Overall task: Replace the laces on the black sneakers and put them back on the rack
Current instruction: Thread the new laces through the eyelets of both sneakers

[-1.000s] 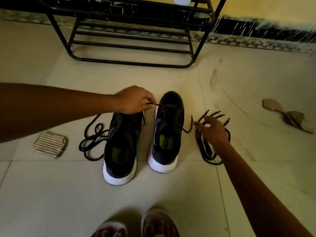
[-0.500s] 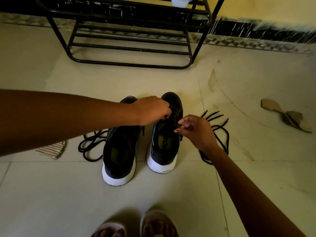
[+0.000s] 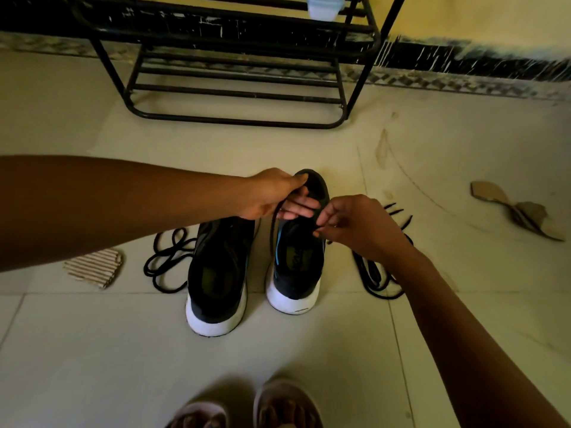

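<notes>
While standing on the tiled floor (image 3: 309,350) in front of the rack (image 3: 234,120), the pair is listed as follows.

Left sneaker (image 3: 216,273): black upper, white heel. Long axis runs from the person towards the rack, toe to the rack, heel to the person. Upright on its sole.

Right sneaker (image 3: 296,267): same colours, just beside the first and parallel to it, toe likewise towards the rack.

Lace (image 3: 272,233): black, hanging in a curve down between the two sneakers.

Left hand (image 3: 275,194): over the forepart of the right sneaker, fingers curled round the lace.

Right hand (image 3: 355,223): above the right sneaker's outer edge, fingertips pinching a dark lace end; whether it is the same lace cannot be told.

Loose laces, left bundle (image 3: 167,261): black coils on the floor beside the left sneaker.

Loose laces, right bundle (image 3: 374,273): partly hidden under the right forearm.

Corrugated card (image 3: 94,267): far left. Cardboard scrap (image 3: 519,214): far right. Sandalled feet (image 3: 287,403): bottom edge.
</notes>
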{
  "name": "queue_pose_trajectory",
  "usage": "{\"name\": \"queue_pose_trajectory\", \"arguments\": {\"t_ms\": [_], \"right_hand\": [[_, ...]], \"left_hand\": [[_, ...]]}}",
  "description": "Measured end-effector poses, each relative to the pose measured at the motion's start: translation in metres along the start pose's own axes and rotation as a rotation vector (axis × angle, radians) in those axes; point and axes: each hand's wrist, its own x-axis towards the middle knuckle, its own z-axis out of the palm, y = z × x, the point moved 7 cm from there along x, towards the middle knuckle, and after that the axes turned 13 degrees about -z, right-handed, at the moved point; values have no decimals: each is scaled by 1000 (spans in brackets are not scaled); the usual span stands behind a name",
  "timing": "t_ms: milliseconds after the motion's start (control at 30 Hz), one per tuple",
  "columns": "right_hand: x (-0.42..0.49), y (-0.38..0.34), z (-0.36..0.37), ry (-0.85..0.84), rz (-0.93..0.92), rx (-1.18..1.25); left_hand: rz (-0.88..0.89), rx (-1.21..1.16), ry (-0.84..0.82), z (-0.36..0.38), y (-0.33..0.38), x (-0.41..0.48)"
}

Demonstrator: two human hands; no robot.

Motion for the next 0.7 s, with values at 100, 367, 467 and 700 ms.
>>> {"name": "queue_pose_trajectory", "arguments": {"t_ms": [100, 367, 467, 700], "right_hand": [[4, -29, -2, -44, -124, 1], [6, -24, -26, 190, -165, 80], [8, -8, -31, 257, -124, 173], [10, 13, -20, 327, -34, 411]], "left_hand": [[18, -17, -6, 12, 1, 1], [-20, 179, -83, 24, -14, 4], [-24, 124, -135, 22, -18, 0], [18, 150, -194, 21, -18, -6]]}}
